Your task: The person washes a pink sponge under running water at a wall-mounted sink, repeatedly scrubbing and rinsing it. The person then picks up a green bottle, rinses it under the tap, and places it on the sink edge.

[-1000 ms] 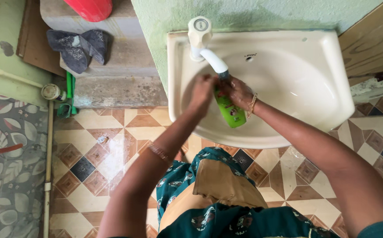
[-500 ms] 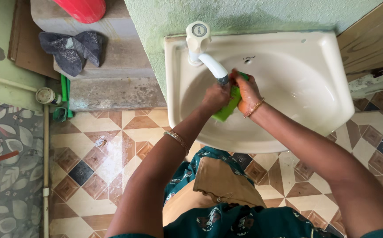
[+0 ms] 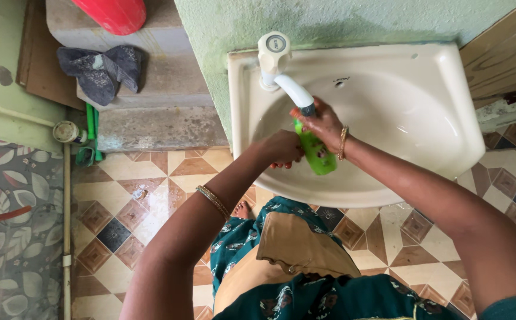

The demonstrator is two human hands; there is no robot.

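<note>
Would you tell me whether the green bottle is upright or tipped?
Tipped: the green bottle lies slanted over the basin, top toward the tap spout, held by the right hand.

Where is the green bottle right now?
In the head view, the green bottle sits over the left part of the basin, just below the tap spout, held by the right hand with the left hand beside it.
</note>
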